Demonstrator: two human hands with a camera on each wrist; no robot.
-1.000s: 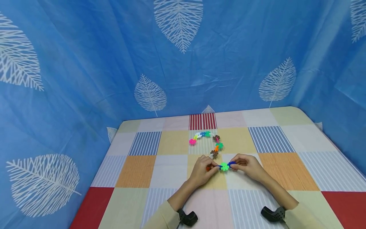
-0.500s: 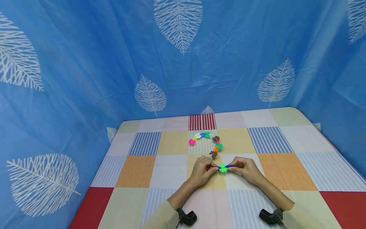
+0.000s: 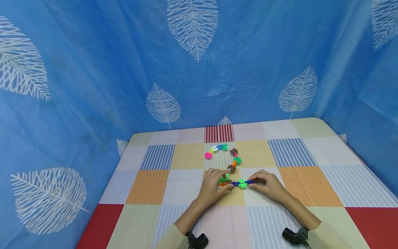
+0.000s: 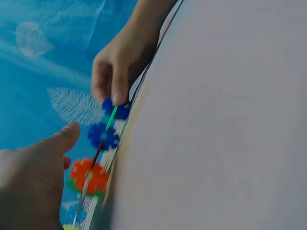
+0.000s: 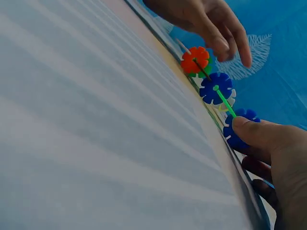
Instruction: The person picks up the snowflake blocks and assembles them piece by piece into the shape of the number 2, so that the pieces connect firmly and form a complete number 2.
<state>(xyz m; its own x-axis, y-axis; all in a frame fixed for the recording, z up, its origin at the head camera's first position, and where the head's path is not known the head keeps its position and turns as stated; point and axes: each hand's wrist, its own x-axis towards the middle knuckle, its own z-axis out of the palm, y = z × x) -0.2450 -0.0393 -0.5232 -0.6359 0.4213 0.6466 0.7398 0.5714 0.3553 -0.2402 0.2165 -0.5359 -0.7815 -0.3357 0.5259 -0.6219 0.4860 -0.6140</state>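
Note:
A chain of colourful flower-shaped plastic discs, slotted edge to edge, curves over the table. My right hand (image 3: 268,185) pinches the blue disc (image 5: 235,132) at its near end between thumb and fingers. Beside that comes a light green disc (image 3: 243,183), then another blue disc (image 4: 102,136), a brown one seen edge-on and an orange disc (image 4: 89,173). My left hand (image 3: 211,185) hovers around the orange and brown part, thumb and fingers apart, gripping nothing; in the right wrist view its fingers are off the discs. It partly hides the chain there in the head view.
Farther back lies the rest of the chain, with a brown disc (image 3: 231,168), a green disc (image 3: 237,160) and a pink disc (image 3: 208,155) at the far end. The patchwork tablecloth (image 3: 183,186) meets a blue leaf-print curtain (image 3: 248,69) at the back and sides.
My left hand has let go of the chain near the blue disc and shifted slightly left, its fingers spreading. The green, orange and brown discs show now. My right hand moved slightly left, still pinching the blue disc.

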